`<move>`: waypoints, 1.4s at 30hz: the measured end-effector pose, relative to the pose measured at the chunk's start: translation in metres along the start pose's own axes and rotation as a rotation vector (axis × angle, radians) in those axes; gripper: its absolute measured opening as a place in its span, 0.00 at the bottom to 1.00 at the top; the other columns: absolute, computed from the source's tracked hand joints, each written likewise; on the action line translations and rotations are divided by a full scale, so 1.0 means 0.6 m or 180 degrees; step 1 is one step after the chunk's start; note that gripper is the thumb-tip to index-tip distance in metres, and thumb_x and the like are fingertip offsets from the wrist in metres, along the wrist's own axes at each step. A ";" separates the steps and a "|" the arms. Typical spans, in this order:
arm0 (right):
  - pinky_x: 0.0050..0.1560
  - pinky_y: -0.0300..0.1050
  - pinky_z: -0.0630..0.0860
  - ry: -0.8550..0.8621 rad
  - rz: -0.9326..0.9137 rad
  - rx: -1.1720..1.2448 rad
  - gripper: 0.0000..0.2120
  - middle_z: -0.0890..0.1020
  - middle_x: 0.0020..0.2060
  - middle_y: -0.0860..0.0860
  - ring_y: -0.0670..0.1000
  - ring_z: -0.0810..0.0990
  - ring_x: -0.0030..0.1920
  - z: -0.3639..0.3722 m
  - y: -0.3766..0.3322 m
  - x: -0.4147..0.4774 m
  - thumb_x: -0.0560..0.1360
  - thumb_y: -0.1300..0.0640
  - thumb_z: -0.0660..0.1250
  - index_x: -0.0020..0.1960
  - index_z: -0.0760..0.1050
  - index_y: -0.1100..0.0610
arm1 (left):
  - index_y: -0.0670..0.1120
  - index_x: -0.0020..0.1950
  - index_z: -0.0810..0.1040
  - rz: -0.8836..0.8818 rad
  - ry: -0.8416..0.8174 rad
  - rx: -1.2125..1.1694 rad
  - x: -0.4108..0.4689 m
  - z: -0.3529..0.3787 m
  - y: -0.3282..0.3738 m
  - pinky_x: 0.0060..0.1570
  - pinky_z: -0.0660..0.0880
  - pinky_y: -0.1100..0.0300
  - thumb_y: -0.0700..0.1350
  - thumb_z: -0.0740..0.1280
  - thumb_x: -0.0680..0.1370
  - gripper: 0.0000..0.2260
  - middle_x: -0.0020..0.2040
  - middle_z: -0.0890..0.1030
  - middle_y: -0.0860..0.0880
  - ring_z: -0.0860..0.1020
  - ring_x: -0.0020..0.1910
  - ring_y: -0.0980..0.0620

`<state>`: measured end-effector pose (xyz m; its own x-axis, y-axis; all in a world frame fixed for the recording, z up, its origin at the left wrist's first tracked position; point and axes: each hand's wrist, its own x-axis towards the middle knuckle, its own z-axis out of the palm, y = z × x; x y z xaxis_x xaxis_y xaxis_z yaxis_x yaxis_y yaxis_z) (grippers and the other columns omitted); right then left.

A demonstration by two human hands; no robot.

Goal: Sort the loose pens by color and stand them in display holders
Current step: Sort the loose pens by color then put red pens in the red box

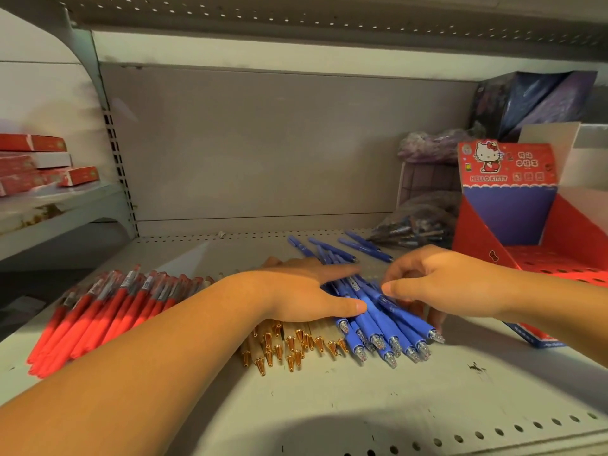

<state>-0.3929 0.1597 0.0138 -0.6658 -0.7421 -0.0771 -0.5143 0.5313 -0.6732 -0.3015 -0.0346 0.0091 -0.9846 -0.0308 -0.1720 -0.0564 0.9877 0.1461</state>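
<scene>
Three sorted piles lie on the shelf: red pens (98, 311) at the left, tan pens with gold tips (289, 347) in the middle, blue pens (385, 327) at the right. My left hand (306, 291) lies flat against the left side of the blue pile, thumb on it. My right hand (431, 284) curls round the same blue bundle from the right, fingers under it. A few loose blue pens (332, 248) lie behind. A red Hello Kitty display holder (513, 205) stands at the right, its perforated tray (566, 261) showing no pens.
A clear bag of pens (414, 225) and a purple bag (431, 146) sit at the back right beside a dark box (533, 100). Red boxes (36, 162) are stacked on the neighbouring shelf at the left. The perforated shelf front edge (460, 436) is close below.
</scene>
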 end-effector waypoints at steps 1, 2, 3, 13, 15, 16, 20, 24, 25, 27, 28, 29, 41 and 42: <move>0.31 0.45 0.79 0.0031 -0.0011 0.0134 0.06 0.83 0.35 0.55 0.51 0.81 0.31 0.002 0.002 0.002 0.79 0.56 0.66 0.50 0.81 0.57 | 0.70 0.77 0.49 0.0020 -0.0010 0.0090 0.001 0.001 0.001 0.73 0.53 0.40 0.73 0.49 0.76 0.30 0.80 0.55 0.56 0.56 0.78 0.48; 0.32 0.45 0.79 0.0021 -0.0023 0.0281 0.06 0.84 0.36 0.56 0.51 0.81 0.31 0.002 0.003 0.004 0.79 0.57 0.66 0.50 0.81 0.58 | 0.69 0.77 0.50 0.0037 -0.0013 0.0143 0.001 0.002 0.002 0.72 0.52 0.41 0.72 0.48 0.76 0.29 0.80 0.56 0.56 0.56 0.78 0.48; 0.33 0.44 0.79 -0.0025 -0.0038 0.0434 0.06 0.84 0.36 0.56 0.50 0.81 0.32 0.002 0.004 0.006 0.78 0.58 0.67 0.50 0.82 0.59 | 0.69 0.77 0.51 0.0051 -0.0017 0.0166 0.001 0.002 0.003 0.72 0.53 0.42 0.72 0.48 0.77 0.28 0.80 0.56 0.55 0.56 0.78 0.48; 0.38 0.40 0.81 -0.0317 -0.0018 0.0183 0.05 0.85 0.38 0.51 0.48 0.84 0.35 -0.004 0.012 0.035 0.76 0.59 0.71 0.51 0.81 0.55 | 0.65 0.77 0.54 0.0012 0.0116 0.0016 -0.002 0.000 0.000 0.72 0.57 0.43 0.72 0.52 0.76 0.31 0.79 0.60 0.55 0.62 0.75 0.49; 0.37 0.40 0.81 -0.0315 -0.0106 0.0201 0.04 0.84 0.36 0.52 0.49 0.83 0.34 -0.003 0.012 0.038 0.76 0.60 0.70 0.48 0.82 0.54 | 0.65 0.77 0.56 0.0036 0.0172 -0.0067 -0.005 0.000 0.000 0.72 0.60 0.44 0.72 0.53 0.76 0.30 0.78 0.62 0.56 0.64 0.74 0.50; 0.35 0.39 0.80 -0.0174 -0.0167 0.0107 0.06 0.84 0.34 0.53 0.48 0.83 0.33 -0.008 0.009 0.044 0.75 0.61 0.70 0.45 0.82 0.52 | 0.64 0.77 0.57 0.0043 0.0192 -0.0097 -0.005 -0.001 -0.001 0.71 0.60 0.44 0.71 0.53 0.77 0.30 0.78 0.62 0.56 0.65 0.73 0.50; 0.30 0.36 0.76 0.0533 -0.0191 -0.0471 0.07 0.84 0.32 0.52 0.45 0.81 0.29 -0.050 -0.002 0.103 0.75 0.59 0.67 0.42 0.82 0.51 | 0.61 0.77 0.57 -0.0001 0.0162 -0.0107 -0.006 -0.003 -0.002 0.73 0.58 0.42 0.71 0.52 0.77 0.31 0.78 0.62 0.55 0.64 0.74 0.51; 0.47 0.50 0.80 0.0520 0.0067 -0.1551 0.08 0.84 0.44 0.58 0.55 0.83 0.45 -0.068 0.014 0.203 0.77 0.57 0.66 0.48 0.83 0.60 | 0.60 0.78 0.56 -0.0043 0.0128 -0.0094 -0.005 -0.003 0.000 0.73 0.58 0.42 0.71 0.52 0.77 0.32 0.78 0.62 0.55 0.63 0.74 0.50; 0.46 0.51 0.78 0.0450 0.0116 -0.1696 0.10 0.83 0.42 0.59 0.56 0.82 0.44 -0.065 0.019 0.226 0.77 0.56 0.66 0.47 0.81 0.63 | 0.60 0.78 0.57 -0.0053 0.0128 -0.0098 -0.004 -0.002 -0.001 0.73 0.59 0.43 0.71 0.52 0.77 0.32 0.78 0.62 0.54 0.64 0.74 0.50; 0.36 0.44 0.69 0.0337 0.0194 -0.1926 0.14 0.75 0.33 0.53 0.53 0.74 0.37 -0.053 0.028 0.263 0.78 0.51 0.65 0.38 0.75 0.58 | 0.60 0.78 0.57 -0.0068 0.0141 -0.0104 -0.003 -0.001 -0.003 0.72 0.60 0.45 0.72 0.52 0.76 0.32 0.78 0.62 0.54 0.64 0.74 0.49; 0.34 0.40 0.64 0.0301 0.0208 -0.2014 0.15 0.70 0.32 0.47 0.51 0.71 0.37 -0.047 0.030 0.277 0.79 0.47 0.64 0.36 0.70 0.52 | 0.61 0.77 0.57 -0.0067 0.0154 -0.0119 -0.002 -0.001 -0.004 0.71 0.60 0.46 0.72 0.52 0.76 0.32 0.78 0.62 0.54 0.64 0.74 0.49; 0.36 0.38 0.62 0.0246 0.0251 -0.2009 0.14 0.68 0.35 0.43 0.50 0.71 0.40 -0.041 0.031 0.290 0.79 0.43 0.63 0.38 0.69 0.48 | 0.62 0.77 0.57 -0.0062 0.0166 -0.0143 -0.001 -0.001 -0.006 0.70 0.61 0.47 0.72 0.53 0.76 0.31 0.78 0.62 0.54 0.65 0.73 0.49; 0.60 0.49 0.73 -0.0356 0.0956 -0.1378 0.45 0.71 0.70 0.55 0.57 0.74 0.65 -0.012 0.009 0.343 0.67 0.32 0.71 0.75 0.64 0.55 | 0.60 0.78 0.56 -0.0002 0.0011 -0.0080 -0.003 -0.009 -0.018 0.70 0.59 0.51 0.72 0.54 0.76 0.33 0.78 0.60 0.54 0.63 0.74 0.51; 0.63 0.49 0.73 -0.0438 0.0941 -0.1324 0.45 0.69 0.72 0.55 0.57 0.73 0.66 -0.005 0.002 0.344 0.68 0.33 0.70 0.77 0.61 0.54 | 0.60 0.78 0.56 0.0027 0.0004 -0.0087 -0.003 -0.009 -0.019 0.70 0.59 0.51 0.72 0.54 0.76 0.33 0.78 0.61 0.55 0.63 0.74 0.51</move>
<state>-0.5328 0.0083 -0.0007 -0.7522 -0.5679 -0.3342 -0.5048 0.8226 -0.2616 -0.2999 -0.0466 0.0128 -0.9853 -0.0227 -0.1695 -0.0526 0.9833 0.1740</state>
